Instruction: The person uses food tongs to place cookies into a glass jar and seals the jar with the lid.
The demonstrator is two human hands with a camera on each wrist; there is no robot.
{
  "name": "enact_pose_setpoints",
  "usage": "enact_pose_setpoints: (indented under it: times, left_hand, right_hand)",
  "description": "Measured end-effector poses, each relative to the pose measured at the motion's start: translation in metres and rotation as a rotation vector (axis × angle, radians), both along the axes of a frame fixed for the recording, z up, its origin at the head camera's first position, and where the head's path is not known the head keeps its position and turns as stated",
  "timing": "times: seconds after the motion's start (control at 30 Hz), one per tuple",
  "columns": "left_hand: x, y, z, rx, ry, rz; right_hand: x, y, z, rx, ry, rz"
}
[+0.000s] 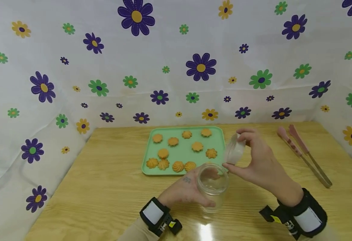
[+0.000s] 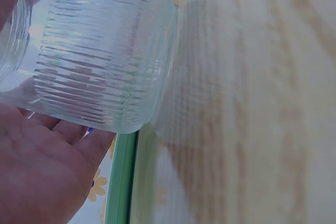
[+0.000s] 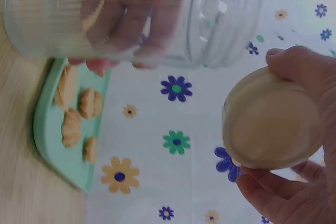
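A clear, ribbed glass jar (image 1: 213, 190) stands upright with its mouth uncovered, and I see no contents in it. My left hand (image 1: 185, 190) grips it from the left side, thumb in front and fingers behind. Whether the jar's base touches the table, I cannot tell. Up and to the right of the jar's mouth, my right hand (image 1: 261, 164) holds a round whitish lid (image 1: 235, 150) by its edge, tilted on its side. The right wrist view shows this lid (image 3: 273, 124) pinched between thumb and fingers, apart from the jar (image 3: 220, 19).
Behind the jar lies a green tray (image 1: 182, 150) with several cookies (image 1: 197, 146) on it. Tongs (image 1: 306, 155) with pink tips lie at the right of the wooden table (image 1: 103, 187). Flower-printed cloth (image 1: 170, 47) hangs around the back and sides.
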State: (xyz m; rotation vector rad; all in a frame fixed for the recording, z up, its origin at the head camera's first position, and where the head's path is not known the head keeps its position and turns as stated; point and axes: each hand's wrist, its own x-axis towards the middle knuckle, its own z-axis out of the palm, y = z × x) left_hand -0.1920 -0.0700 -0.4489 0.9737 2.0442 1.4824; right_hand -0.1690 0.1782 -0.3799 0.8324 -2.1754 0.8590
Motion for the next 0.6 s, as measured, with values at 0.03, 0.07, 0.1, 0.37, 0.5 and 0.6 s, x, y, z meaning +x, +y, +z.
enact_pose_setpoints:
  times: [0.03,0.07,0.1,0.37,0.5,0.6]
  left_hand:
    - [0.0,-0.001,0.0,0.009,-0.003,-0.002]
    - [0.0,-0.002,-0.001,0.019,-0.015,-0.006]
    - [0.0,-0.004,-0.001,0.028,-0.027,-0.011]
    - [-0.002,0.004,-0.002,0.001,-0.011,-0.025]
    - [0.0,-0.006,-0.001,-0.019,0.025,0.001]
    - [-0.002,-0.001,-0.002,-0.02,0.021,-0.01]
  right_hand:
    - [0.002,0.003,-0.001,-0.01,-0.018,-0.041]
    - [0.004,0.006,-0.004,-0.011,-0.04,-0.081]
    - [0.007,0.008,-0.007,-0.012,-0.077,-0.114]
    - [0.03,0.038,-0.06,0.147,-0.332,-0.158]
    - [0.032,0.037,-0.072,0.177,-0.31,-0.129]
    - [0.039,0.047,-0.074,0.195,-0.341,-0.128]
